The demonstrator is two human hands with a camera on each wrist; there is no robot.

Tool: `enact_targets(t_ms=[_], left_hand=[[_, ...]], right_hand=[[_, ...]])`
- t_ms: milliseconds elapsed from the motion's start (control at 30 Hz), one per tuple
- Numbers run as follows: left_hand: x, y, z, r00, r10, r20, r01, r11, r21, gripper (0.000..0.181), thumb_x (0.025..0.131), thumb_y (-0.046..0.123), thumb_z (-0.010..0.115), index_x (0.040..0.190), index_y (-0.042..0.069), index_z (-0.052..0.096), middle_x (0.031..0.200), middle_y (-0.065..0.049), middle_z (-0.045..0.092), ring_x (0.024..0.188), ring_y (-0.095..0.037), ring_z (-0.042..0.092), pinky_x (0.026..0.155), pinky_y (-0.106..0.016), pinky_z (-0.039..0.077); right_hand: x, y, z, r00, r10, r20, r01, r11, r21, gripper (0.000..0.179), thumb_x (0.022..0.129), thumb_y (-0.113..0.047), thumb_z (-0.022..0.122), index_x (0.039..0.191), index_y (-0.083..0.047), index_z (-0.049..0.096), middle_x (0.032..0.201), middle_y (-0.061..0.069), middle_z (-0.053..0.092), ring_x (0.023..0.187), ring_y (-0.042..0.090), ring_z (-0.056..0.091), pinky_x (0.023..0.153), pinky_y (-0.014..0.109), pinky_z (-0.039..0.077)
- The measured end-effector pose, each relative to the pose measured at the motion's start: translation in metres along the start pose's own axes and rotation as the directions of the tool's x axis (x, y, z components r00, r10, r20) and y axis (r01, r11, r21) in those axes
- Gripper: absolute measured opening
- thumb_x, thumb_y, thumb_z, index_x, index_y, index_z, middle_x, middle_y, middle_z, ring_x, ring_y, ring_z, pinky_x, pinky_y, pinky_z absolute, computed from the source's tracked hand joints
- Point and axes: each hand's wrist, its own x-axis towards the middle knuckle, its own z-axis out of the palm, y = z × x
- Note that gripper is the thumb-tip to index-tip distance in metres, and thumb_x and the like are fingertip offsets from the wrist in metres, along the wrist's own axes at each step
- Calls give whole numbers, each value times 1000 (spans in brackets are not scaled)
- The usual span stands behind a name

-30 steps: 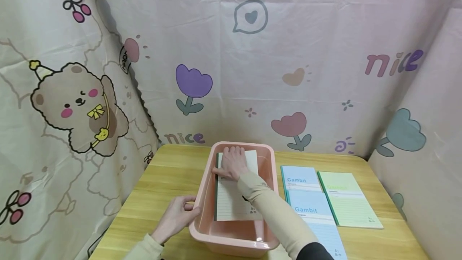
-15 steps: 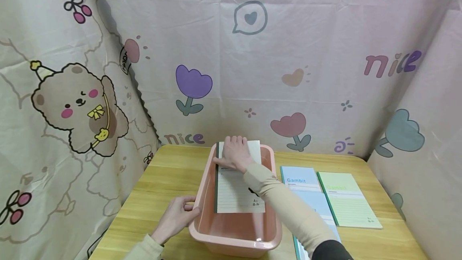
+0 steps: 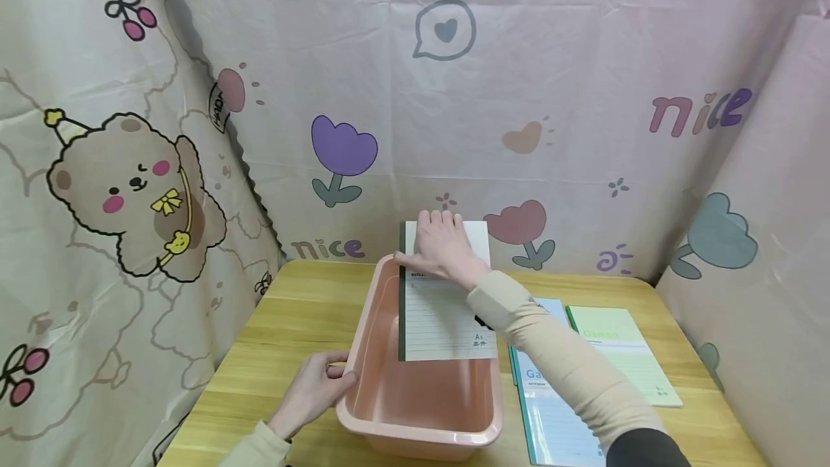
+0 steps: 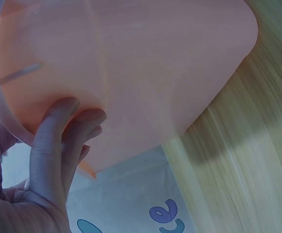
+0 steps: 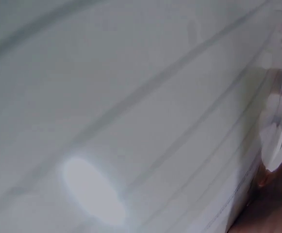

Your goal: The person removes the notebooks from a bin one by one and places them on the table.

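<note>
My right hand (image 3: 444,247) grips the top edge of a pale lined notebook (image 3: 441,323) with a dark spine. It hangs tilted over the far part of a pink plastic basin (image 3: 415,435). In the right wrist view the lined cover (image 5: 131,97) fills most of the frame, with part of the hand (image 5: 272,199) at the lower right. My left hand (image 3: 314,391) holds the basin's left rim. The left wrist view shows that hand (image 4: 43,165) with its fingers on the outside of the basin wall (image 4: 145,73). The basin floor visible below the notebook is bare.
Right of the basin, blue notebooks (image 3: 558,416) overlap on the wooden table (image 3: 305,301), partly covered by my right sleeve. A green notebook (image 3: 638,359) lies beside them. A printed curtain (image 3: 447,114) hangs behind the table and along both sides.
My right hand has lifted the pale notebook up out of the basin and slightly to the right. My left hand has stayed on the rim.
</note>
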Motion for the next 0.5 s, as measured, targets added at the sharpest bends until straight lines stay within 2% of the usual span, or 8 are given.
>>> enact_targets(t_ms=[233, 367, 500], left_hand=[[1, -1, 1, 1000, 15, 14, -15, 1000, -23, 50, 90, 5, 61, 129, -23, 51, 102, -35, 72, 85, -38, 76, 64, -32, 65], [0, -1, 1, 1000, 19, 16, -19, 999, -30, 50, 89, 4, 61, 129, -24, 50, 101, -36, 71, 83, -37, 76, 65, -31, 65], [0, -1, 0, 1000, 16, 17, -16, 999, -29, 50, 89, 5, 61, 129, -24, 50, 100, -34, 72, 83, -35, 76, 64, -31, 65]], right_hand=[[-21, 28, -27, 999, -25, -31, 26, 999, 21, 66, 81, -65, 65, 101, -4, 50, 93, 11, 53, 93, 29, 50, 82, 40, 40], [-39, 57, -29, 999, -34, -33, 34, 999, 19, 63, 80, -63, 65, 97, -4, 49, 90, 11, 52, 90, 30, 49, 79, 39, 38], [-61, 89, -22, 999, -31, -39, 32, 999, 24, 60, 79, -60, 67, 96, -5, 49, 89, 10, 53, 88, 30, 48, 78, 40, 37]])
